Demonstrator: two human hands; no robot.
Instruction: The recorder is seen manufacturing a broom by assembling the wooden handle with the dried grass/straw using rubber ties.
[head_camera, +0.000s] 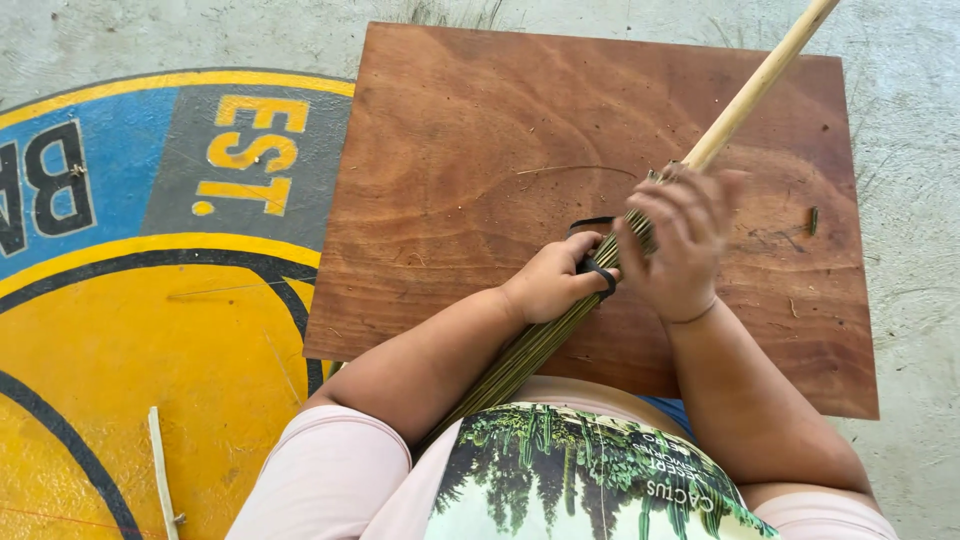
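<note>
Holding a bundle of thin green-brown sticks (530, 350), the person sits over a brown wooden board (450, 200) that lies on the floor. The bundle runs slantwise from the person's lap up across the board, where it meets a long pale wooden pole (760, 85). The left hand (555, 280) is closed around the bundle at a black band (598, 270) that goes round the sticks. The right hand (680, 245) lies just beside it, higher up, with its fingers curled over the place where sticks and pole join. It looks a bit blurred, so how tight it grips I cannot tell.

The sticks look light and springy, and each one alone would likely bend or snap. Packed together they seem much stiffer. They could slide apart if let loose, so the spot by the band looks like the best place to hold. The pole looks hard, smooth and easy to grip anywhere.

A painted yellow and blue circle (150, 300) covers the floor to the left, and a small pale stick (163, 470) lies on it.
</note>
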